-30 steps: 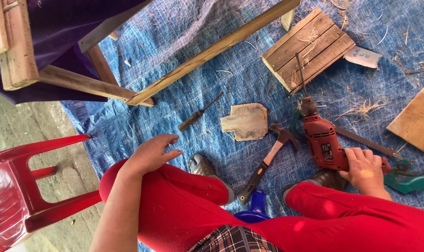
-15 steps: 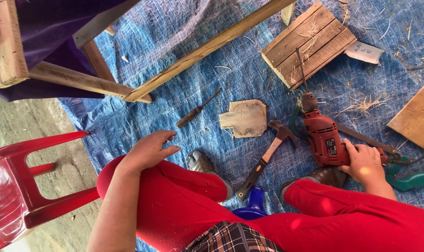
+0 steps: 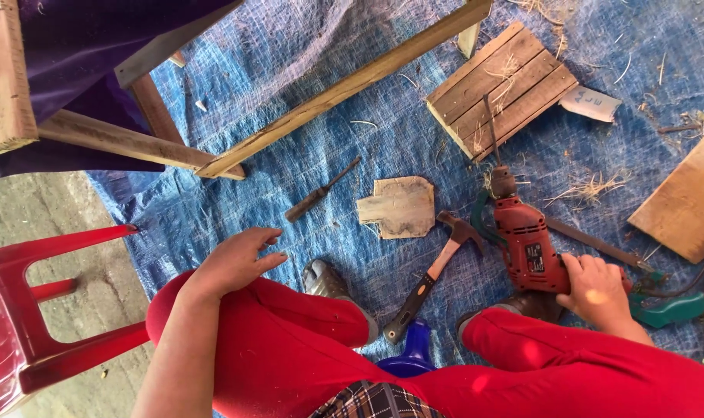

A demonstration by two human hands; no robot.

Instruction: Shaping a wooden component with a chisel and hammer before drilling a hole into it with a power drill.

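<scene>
I sit with red-trousered legs over a blue tarp [image 3: 305, 139]. My left hand [image 3: 232, 263] rests on my left knee, fingers spread, holding nothing. My right hand [image 3: 599, 290] grips the rear handle of a red electric drill [image 3: 526, 244] that lies on the tarp with its bit pointing away. A claw hammer [image 3: 433, 275] with a black and wooden handle lies between my feet and the drill. Farther out lie a small cut piece of wood [image 3: 398, 205] and a screwdriver-like tool [image 3: 321, 192].
A slatted wooden panel [image 3: 503, 89] lies at the far right, a long wooden batten [image 3: 344, 85] crosses the tarp, and a plank [image 3: 681, 201] is at the right edge. A red plastic chair [image 3: 27, 310] stands left. A wooden frame with purple cloth [image 3: 73, 70] fills the upper left.
The view has shifted slightly. My right hand has settled more firmly around the drill's handle; my left hand stays on the knee.
</scene>
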